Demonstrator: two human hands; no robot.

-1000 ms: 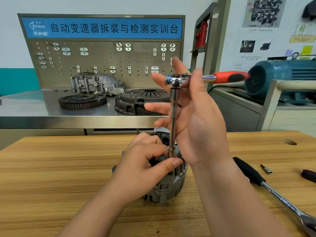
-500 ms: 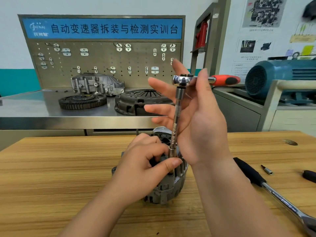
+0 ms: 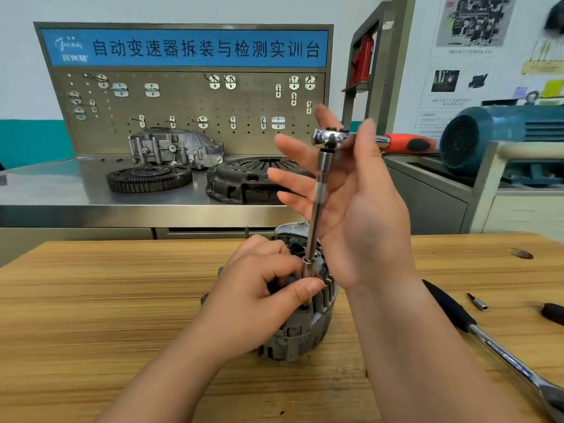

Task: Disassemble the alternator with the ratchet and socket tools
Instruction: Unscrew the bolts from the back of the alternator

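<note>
The grey alternator [image 3: 305,328] stands on the wooden table [image 3: 91,300] in the middle of the view. My left hand [image 3: 259,297] curls over its top, thumb and forefinger pinching the socket [image 3: 306,270]. A long extension bar [image 3: 317,209] rises from the socket to the chrome head of the ratchet [image 3: 328,138]. The ratchet's red handle [image 3: 406,143] points right. My right hand [image 3: 366,215] is beside the bar with its fingers spread straight behind it and its thumb up against the ratchet just right of the head.
A large chrome ratchet with a black grip [image 3: 488,340] lies at the right, with a small bit [image 3: 477,302] and a dark object [image 3: 552,312] beyond it. A steel bench behind holds a flywheel [image 3: 149,178], a clutch cover [image 3: 244,181] and a housing [image 3: 174,148]. A blue motor [image 3: 494,132] sits at the right.
The ratchet head has shifted slightly right and the red handle has swung, looking shorter now. The bar leans a little more. My left hand has stayed on the socket.
</note>
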